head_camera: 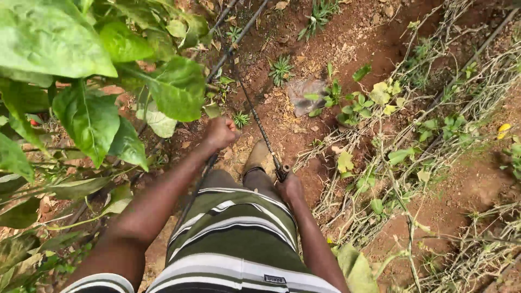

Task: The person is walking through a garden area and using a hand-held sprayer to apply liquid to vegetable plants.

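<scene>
Head view: I see my left hand (pixel 220 133) fisted around a thin black drip hose (pixel 255 116), my right hand's (pixel 290 187) fingers clamped on its end, over red soil (pixel 461 190).

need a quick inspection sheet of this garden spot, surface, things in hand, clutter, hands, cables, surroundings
surface: bare reddish soil with small weeds and dry leaves
job's things: thin dark hose running over the ground, its near end gripped in the right hand
clutter: grey stone; dry tangled vines
hands: left hand fisted by the leaves, contents hidden; right hand closed on the hose end
cables: nothing seen besides the hose
surroundings: large green leaves at left; boot on the soil
</scene>
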